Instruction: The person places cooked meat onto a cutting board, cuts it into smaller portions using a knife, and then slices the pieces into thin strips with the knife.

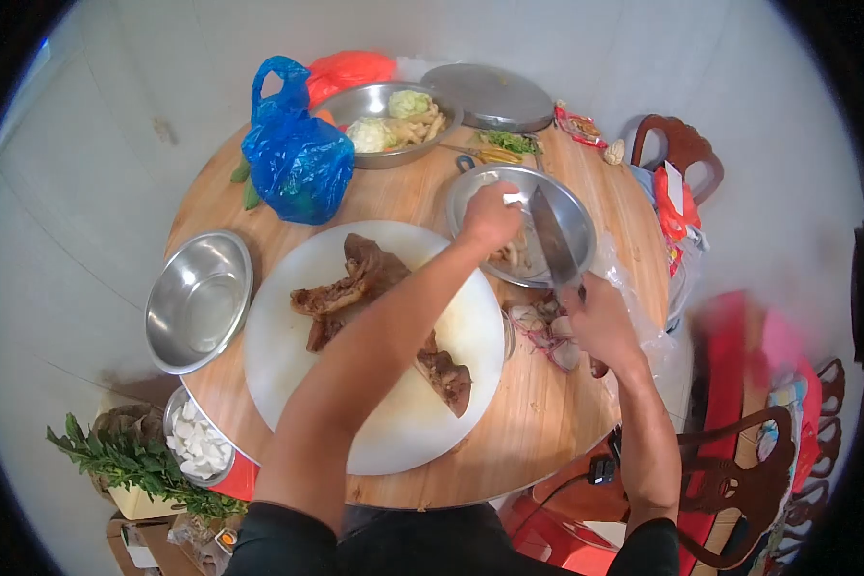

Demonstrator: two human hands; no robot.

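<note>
My left hand (492,215) is closed above a steel bowl (584,223), with a small white piece at its fingertips that I cannot identify. My right hand (601,324) grips a kitchen knife (553,236) by the handle; its blade slants across the bowl, tip pointing away from me. Pale strips (515,253) lie inside the bowl. Large pieces of brown cooked meat (376,269) rest on a round white cutting board (463,331), partly hidden under my left forearm. Shallots or small red onions (559,349) lie beside my right hand.
A basin (367,158) of vegetables and a blue plastic bag (298,168) stand at the back. Another steel bowl (202,302) sits at the table's left edge. Scissors (494,154) and a round metal lid (490,96) lie behind the bowl. Chairs (739,480) stand at right.
</note>
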